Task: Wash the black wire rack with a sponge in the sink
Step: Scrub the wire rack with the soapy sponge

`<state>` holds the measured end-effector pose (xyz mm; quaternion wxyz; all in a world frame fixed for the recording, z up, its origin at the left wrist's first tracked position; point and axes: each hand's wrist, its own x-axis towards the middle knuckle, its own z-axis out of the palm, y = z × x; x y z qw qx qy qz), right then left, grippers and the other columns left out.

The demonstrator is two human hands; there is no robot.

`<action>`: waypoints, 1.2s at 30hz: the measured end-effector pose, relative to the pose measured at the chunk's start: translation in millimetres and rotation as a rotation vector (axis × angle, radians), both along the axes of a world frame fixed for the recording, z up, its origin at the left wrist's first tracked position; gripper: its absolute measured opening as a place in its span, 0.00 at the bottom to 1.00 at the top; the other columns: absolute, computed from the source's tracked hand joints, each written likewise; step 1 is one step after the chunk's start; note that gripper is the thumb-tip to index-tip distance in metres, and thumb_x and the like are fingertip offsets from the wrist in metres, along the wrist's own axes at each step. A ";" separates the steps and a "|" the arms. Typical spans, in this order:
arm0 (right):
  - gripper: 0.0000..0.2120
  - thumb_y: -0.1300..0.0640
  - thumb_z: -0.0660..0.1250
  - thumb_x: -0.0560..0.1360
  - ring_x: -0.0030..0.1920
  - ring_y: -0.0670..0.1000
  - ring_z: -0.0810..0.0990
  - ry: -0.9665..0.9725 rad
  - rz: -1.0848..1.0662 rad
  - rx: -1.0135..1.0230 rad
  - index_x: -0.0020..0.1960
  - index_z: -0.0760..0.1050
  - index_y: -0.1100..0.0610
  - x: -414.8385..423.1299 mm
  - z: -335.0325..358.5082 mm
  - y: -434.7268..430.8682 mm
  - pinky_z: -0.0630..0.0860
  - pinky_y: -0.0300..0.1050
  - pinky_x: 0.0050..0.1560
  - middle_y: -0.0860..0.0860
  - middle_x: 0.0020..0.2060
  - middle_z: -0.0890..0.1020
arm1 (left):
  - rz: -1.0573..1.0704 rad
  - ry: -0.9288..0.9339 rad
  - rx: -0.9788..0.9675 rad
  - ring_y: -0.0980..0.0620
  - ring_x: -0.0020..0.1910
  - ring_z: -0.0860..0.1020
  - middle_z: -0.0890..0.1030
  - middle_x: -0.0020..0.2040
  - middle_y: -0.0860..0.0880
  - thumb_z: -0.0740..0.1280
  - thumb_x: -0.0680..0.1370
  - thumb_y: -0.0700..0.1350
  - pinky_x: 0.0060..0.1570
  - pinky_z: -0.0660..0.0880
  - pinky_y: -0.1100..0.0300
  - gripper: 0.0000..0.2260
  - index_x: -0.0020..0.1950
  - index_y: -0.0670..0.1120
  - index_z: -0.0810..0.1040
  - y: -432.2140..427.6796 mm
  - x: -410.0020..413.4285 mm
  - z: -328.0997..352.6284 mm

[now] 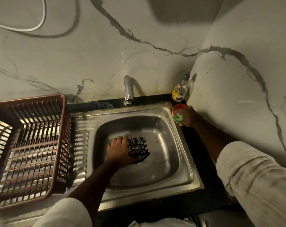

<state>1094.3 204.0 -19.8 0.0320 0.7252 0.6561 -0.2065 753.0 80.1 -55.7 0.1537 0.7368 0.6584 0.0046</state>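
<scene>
I am looking down into a dim, warm-lit kitchen corner. A pale marble-look wall [106,54] with dark grey veins is running across the far side and meeting a matching wall [237,79] on the right. A white cable [40,22] is looping across the far wall at the upper left, and a broad shadow [171,10] is lying along the top. A chrome tap [128,90] is standing at the far edge of the steel sink [189,161], which is sitting in a black countertop [207,181]. A clear bottle [180,92] with a yellow label is standing in the far corner. On the left, a brown slatted dish basket [63,112] is resting on the ribbed steel drainboard [80,145], with light glinting between its slats.
</scene>
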 end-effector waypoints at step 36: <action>0.17 0.52 0.75 0.71 0.50 0.64 0.77 -0.313 -0.002 0.333 0.53 0.76 0.62 10.3 -15.9 27.9 0.76 0.54 0.49 0.62 0.50 0.79 | -0.020 0.028 -0.051 0.45 0.68 0.69 0.70 0.71 0.48 0.54 0.58 0.78 0.67 0.70 0.46 0.53 0.77 0.48 0.63 4.1 -1.1 -4.8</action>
